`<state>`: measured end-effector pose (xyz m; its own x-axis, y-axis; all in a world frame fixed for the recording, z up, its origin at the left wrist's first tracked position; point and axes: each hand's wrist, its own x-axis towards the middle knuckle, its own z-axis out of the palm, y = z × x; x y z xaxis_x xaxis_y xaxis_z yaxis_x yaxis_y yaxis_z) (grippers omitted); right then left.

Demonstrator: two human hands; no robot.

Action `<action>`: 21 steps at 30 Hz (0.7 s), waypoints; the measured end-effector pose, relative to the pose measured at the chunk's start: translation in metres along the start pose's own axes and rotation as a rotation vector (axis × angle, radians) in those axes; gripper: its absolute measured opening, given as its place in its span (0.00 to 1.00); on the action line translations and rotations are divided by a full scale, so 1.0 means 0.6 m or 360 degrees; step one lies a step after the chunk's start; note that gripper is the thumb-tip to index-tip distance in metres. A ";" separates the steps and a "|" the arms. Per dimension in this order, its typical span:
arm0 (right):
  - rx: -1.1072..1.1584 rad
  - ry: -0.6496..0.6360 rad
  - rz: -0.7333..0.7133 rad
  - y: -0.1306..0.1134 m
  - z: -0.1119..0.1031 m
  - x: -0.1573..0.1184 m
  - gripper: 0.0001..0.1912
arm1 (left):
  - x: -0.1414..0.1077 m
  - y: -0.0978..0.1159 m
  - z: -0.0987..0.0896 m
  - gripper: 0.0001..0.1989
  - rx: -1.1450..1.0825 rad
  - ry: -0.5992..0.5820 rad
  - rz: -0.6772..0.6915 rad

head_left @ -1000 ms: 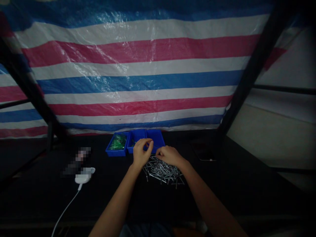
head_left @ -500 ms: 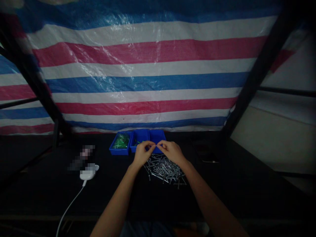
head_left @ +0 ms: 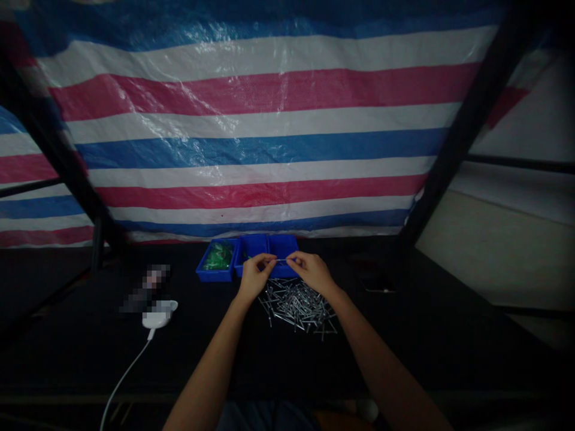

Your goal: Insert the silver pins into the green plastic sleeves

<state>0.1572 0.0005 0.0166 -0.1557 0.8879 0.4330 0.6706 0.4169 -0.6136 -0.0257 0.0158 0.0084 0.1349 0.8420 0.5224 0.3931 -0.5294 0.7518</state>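
Note:
My left hand [head_left: 254, 276] and my right hand [head_left: 312, 272] hold a thin metal pin [head_left: 281, 260] between their fingertips, stretched level above the blue parts bins. Its left end seems to reach something small and green, too dark to tell. Just below my hands lies a loose pile of silver metal pins or rivets [head_left: 296, 305] on the black table top [head_left: 395, 353]. Behind my fingers stand a middle blue bin [head_left: 252, 244] and a right blue bin [head_left: 283, 244], partly hidden by my hands.
A left blue bin [head_left: 217, 269] holds green items. A white round charger [head_left: 157, 319] with a white cable lies left, beside a pixelated object [head_left: 146, 288]. A dark phone [head_left: 376, 282] lies right. A striped tarpaulin [head_left: 256, 149] and black frame poles stand behind.
My fingertips, touching each other half a second ago, have moved apart, with the thin pin now showing between them. Both hands have risen off the pile toward the bins since one second ago.

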 end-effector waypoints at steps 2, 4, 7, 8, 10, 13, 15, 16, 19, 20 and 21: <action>0.0002 -0.0036 0.0015 0.000 0.001 -0.001 0.12 | 0.000 0.003 0.000 0.09 0.0007 0.0007 0.0002; -0.0024 -0.0076 0.0018 -0.001 0.002 -0.002 0.11 | 0.000 0.005 0.000 0.09 0.0003 0.0017 0.0006; -0.0078 -0.0114 0.0011 -0.005 0.003 -0.004 0.10 | 0.000 0.008 0.001 0.09 -0.0021 0.0021 0.0009; -0.0093 -0.0119 0.0007 -0.007 0.004 -0.004 0.10 | 0.000 0.009 0.001 0.09 -0.0032 0.0020 0.0008; -0.0120 -0.0120 0.0001 -0.009 0.006 -0.005 0.10 | 0.000 0.011 0.002 0.10 -0.0058 0.0016 0.0001; -0.0155 -0.0114 -0.0013 -0.012 0.009 -0.006 0.10 | 0.000 0.015 0.004 0.11 -0.0101 -0.0001 -0.0014; -0.0165 -0.0118 -0.0030 -0.014 0.013 -0.007 0.10 | 0.000 0.017 0.005 0.12 -0.0128 -0.0003 -0.0021; -0.0161 -0.0123 -0.0041 -0.015 0.015 -0.008 0.10 | 0.000 0.017 0.005 0.12 -0.0139 -0.0003 -0.0024; -0.0106 -0.0156 -0.0071 -0.020 0.020 -0.009 0.10 | 0.000 0.015 0.006 0.12 -0.0156 -0.0013 -0.0032; -0.0083 -0.0172 -0.0072 -0.021 0.022 -0.010 0.10 | 0.000 0.013 0.007 0.12 -0.0157 -0.0021 -0.0035; -0.0061 -0.0191 -0.0069 -0.023 0.023 -0.010 0.10 | 0.000 0.012 0.007 0.12 -0.0157 -0.0028 -0.0040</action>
<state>0.1391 -0.0080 0.0132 -0.2691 0.8872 0.3749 0.6882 0.4494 -0.5695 -0.0192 0.0124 0.0120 0.1425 0.8562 0.4966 0.3048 -0.5153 0.8010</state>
